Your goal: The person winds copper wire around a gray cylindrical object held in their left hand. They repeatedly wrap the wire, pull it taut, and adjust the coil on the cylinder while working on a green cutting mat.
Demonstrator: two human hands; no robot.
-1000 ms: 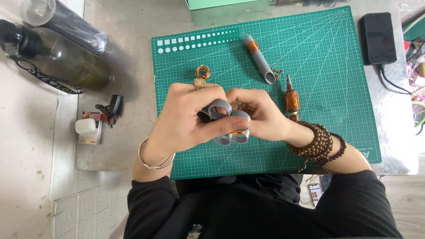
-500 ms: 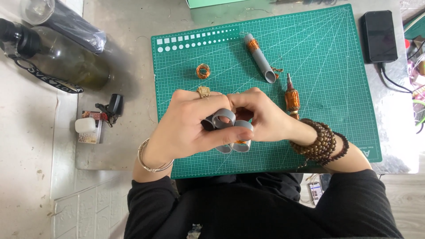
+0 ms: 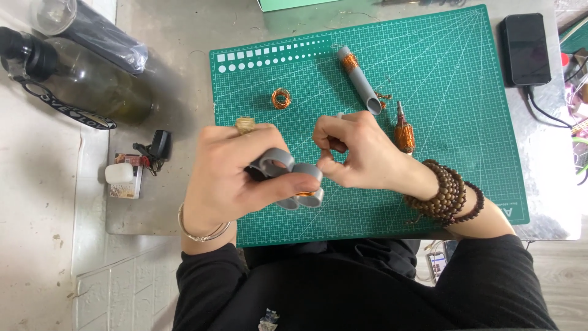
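The cutting mat (image 3: 465, 122) lies on the table (image 3: 165, 79) as the landmark; on its far middle lies a tube (image 3: 361, 83); a wire coil (image 3: 281, 98) sits on the mat left of the tube; a wound spindle (image 3: 404, 132) lies right of the tube; a phone (image 3: 525, 49) rests off the mat's right far corner; two bottles (image 3: 98, 79) lie left of the mat; both hands, the left hand (image 3: 229, 175) and right hand (image 3: 361, 153), hover over the mat's near half, a cluster of short tubes (image 3: 294, 181) between them.

Two bottles (image 3: 92, 86), one phone (image 3: 525, 49), one loose copper coil (image 3: 281, 98), one lone grey tube (image 3: 360, 80), one cutting mat (image 3: 453, 110).
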